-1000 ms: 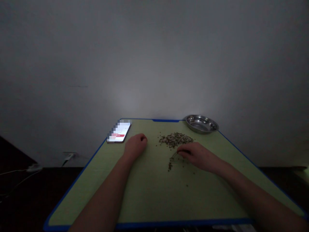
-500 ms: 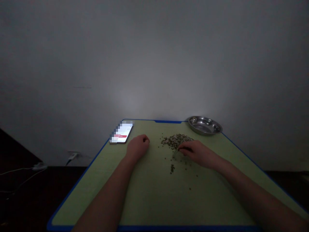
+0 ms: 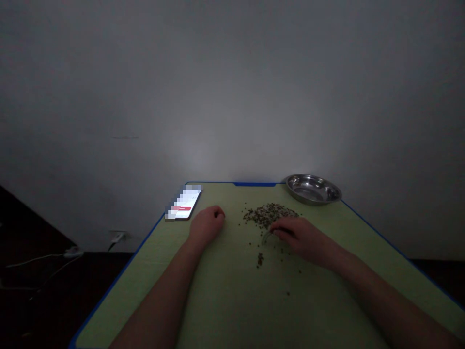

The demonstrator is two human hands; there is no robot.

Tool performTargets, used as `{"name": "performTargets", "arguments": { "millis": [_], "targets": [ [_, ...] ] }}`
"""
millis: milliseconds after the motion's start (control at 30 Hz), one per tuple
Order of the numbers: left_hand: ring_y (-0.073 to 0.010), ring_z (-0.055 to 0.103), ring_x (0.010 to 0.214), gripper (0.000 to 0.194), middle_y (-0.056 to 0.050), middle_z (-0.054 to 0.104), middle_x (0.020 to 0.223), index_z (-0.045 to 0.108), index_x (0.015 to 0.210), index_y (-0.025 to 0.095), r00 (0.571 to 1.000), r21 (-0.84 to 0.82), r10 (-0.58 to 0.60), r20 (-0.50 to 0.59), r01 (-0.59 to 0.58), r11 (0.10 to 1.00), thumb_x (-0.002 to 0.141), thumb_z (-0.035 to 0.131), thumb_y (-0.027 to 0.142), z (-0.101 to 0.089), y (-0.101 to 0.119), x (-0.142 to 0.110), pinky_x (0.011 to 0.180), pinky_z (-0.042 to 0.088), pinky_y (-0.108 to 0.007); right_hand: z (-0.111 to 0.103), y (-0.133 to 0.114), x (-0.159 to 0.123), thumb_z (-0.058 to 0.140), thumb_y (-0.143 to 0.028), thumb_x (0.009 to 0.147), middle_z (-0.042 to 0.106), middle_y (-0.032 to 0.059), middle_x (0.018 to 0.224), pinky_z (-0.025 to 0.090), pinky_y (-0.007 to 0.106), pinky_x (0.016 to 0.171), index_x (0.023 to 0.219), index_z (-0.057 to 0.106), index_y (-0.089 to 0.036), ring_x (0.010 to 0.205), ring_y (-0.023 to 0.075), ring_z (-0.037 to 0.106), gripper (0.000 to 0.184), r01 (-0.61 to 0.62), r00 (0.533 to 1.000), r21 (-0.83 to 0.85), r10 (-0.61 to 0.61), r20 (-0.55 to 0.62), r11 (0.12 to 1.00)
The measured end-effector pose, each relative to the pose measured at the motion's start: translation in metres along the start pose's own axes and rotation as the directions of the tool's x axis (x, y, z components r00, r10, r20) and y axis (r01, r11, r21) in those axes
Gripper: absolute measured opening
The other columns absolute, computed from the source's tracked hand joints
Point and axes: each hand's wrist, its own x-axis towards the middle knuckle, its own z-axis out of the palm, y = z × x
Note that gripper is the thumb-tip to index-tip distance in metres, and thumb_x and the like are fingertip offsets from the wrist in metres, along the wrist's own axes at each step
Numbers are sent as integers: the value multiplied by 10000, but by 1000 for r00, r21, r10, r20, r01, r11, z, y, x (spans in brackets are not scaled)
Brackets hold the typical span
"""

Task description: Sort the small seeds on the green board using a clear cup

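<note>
My left hand (image 3: 207,225) rests on the table in a loose fist, with nothing visible in it. My right hand (image 3: 303,238) is closed in a pinch on a thin, curved, pale tool (image 3: 267,236); its exact kind is too dim to make out. The tool's curved end points down toward the tabletop. Just beyond these fingers lies a spread pile of small dark and pale grains or beans (image 3: 267,214). A small cluster of dark beans (image 3: 260,259) lies nearer to me, with a few single ones scattered around it.
A shiny metal bowl (image 3: 313,190) stands at the far right corner of the pale green table (image 3: 225,300), which has a blue edge. At the far left lies a phone (image 3: 185,206) with a lit screen. A wall rises behind; cables (image 3: 43,259) run at the left.
My right hand has shifted slightly right and nearer to me, with the curved tool still in it. My left hand stays in place. The whole view has shifted a little.
</note>
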Motion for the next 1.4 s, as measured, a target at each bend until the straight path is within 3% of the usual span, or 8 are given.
{"name": "performTargets", "arguments": {
  "millis": [400,1400],
  "targets": [
    [-184,597,788,264,-47,690,865,671,800,210,1000,-7,8,1,-8,1000,764,412,248,1,-1,1,660,400,-275,5,-13,-3,455,-211,891,688,36,906,436,289,760,948,655,-200,827,162,610,208,63,998,0,-63,-4,998],
    [-173,588,757,249,-53,684,829,672,785,198,1000,-33,2,8,-2,999,757,428,240,0,0,1,644,385,-269,1,-15,-7,454,-224,885,684,27,873,429,281,717,939,661,-213,786,158,608,214,41,998,5,-42,48,999]
  ]
}}
